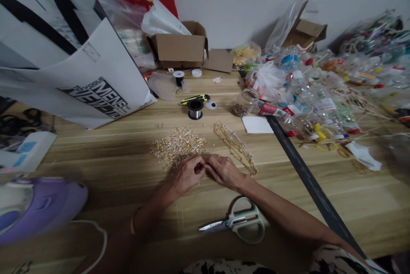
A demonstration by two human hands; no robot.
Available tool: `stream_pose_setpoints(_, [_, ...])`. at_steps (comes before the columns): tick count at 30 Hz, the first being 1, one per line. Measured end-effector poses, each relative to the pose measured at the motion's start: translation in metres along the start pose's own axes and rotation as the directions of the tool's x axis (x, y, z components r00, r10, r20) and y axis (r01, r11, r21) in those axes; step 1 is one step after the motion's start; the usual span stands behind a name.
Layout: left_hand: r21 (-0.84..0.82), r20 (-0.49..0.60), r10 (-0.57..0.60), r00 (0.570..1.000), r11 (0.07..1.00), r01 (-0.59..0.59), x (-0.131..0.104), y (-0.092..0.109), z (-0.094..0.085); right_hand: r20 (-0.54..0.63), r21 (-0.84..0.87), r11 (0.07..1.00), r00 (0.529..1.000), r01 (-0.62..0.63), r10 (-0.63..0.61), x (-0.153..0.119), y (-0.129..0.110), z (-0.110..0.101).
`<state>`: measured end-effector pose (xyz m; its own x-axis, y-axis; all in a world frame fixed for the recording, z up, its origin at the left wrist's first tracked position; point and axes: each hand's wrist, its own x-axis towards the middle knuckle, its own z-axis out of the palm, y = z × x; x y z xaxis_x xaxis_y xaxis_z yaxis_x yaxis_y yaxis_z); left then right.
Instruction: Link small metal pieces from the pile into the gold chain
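Note:
My left hand point(188, 175) and my right hand point(225, 172) meet fingertip to fingertip just above the table, both closed in a pinch. Whatever small piece they hold is too tiny to make out. Touching the back of my left hand's area is a heap of small gold and silver jewellery pieces point(177, 143). Several thin gold and silver chains point(235, 145) lie stretched out beyond my right hand. Below the hands rests a pair of scissors point(246, 219) with pale handles, blades pointing left.
A wire spool point(195, 110), a yellow-black box cutter point(194, 99) and a jar of beads point(246, 102) stand beyond the heap. Plastic bottles point(320, 103) crowd the right. A white paper bag point(105, 69) and a purple appliance point(48, 205) with a cord occupy the left.

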<state>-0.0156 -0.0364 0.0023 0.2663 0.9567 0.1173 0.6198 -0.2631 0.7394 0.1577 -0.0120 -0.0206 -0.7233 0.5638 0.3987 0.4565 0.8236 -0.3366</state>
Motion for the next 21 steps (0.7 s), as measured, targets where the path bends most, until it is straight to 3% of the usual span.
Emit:
stream_pose_setpoints(9, [-0.243, -0.002, -0.087, 0.996, 0.966, 0.084, 0.002, -0.006, 0.007, -0.033, -0.089, 0.994, 0.998, 0.056, -0.059, -0.001, 0.001, -0.002])
stream_pose_setpoints(15, [-0.411, 0.055, -0.114, 0.992, 0.903, 0.127, 0.004, -0.012, 0.009, -0.025, -0.024, 0.999, 0.999, 0.024, -0.025, -0.002, 0.004, 0.0])
stream_pose_setpoints(21, [-0.546, 0.185, -0.181, 0.966, 0.798, 0.254, 0.006, -0.013, 0.006, -0.029, 0.115, 0.992, 0.998, -0.054, 0.058, -0.001, 0.004, -0.002])
